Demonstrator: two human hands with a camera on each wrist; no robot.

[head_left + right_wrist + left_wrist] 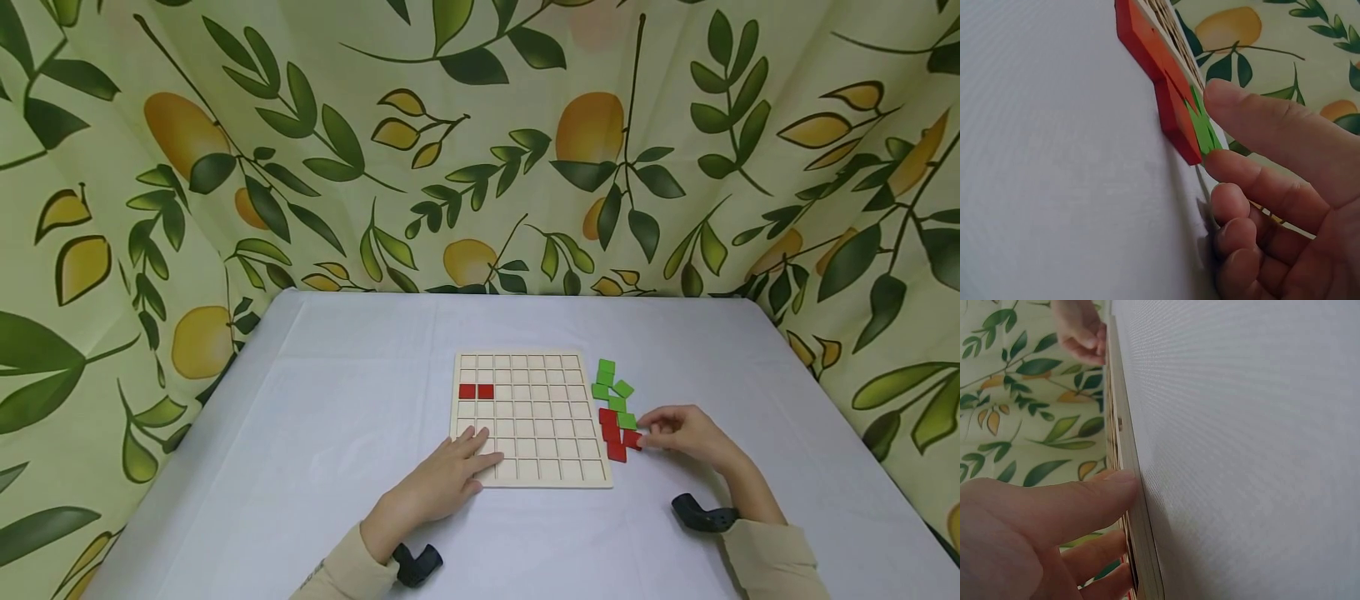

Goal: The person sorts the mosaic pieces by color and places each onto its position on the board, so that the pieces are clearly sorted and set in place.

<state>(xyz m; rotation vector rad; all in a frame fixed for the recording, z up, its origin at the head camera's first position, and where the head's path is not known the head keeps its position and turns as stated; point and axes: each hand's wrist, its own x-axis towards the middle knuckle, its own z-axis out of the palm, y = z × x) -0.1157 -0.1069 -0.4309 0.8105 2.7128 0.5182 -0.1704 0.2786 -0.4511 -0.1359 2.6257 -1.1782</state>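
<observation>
A pale wooden grid board [536, 429] lies flat, with two red square tiles [476, 392] side by side in its left cells. My left hand [446, 475] rests on the board's lower left part, fingers spread; the left wrist view has its thumb [1097, 500] against the board's edge. To the right of the board my right hand [690, 437] is at a loose red tile [632, 439]. In the right wrist view the thumb [1235, 103] and index finger stand apart, the index tip close by a red tile [1175, 122]. Contact there is unclear.
Several green tiles [606, 371] and more red tiles [611, 433] lie in a loose, partly overlapping cluster along the board's right edge. A white cloth covers the table [360, 375]. Behind it hangs a leaf-and-fruit patterned curtain [480, 167]. Black devices [705, 512] are worn at the wrists.
</observation>
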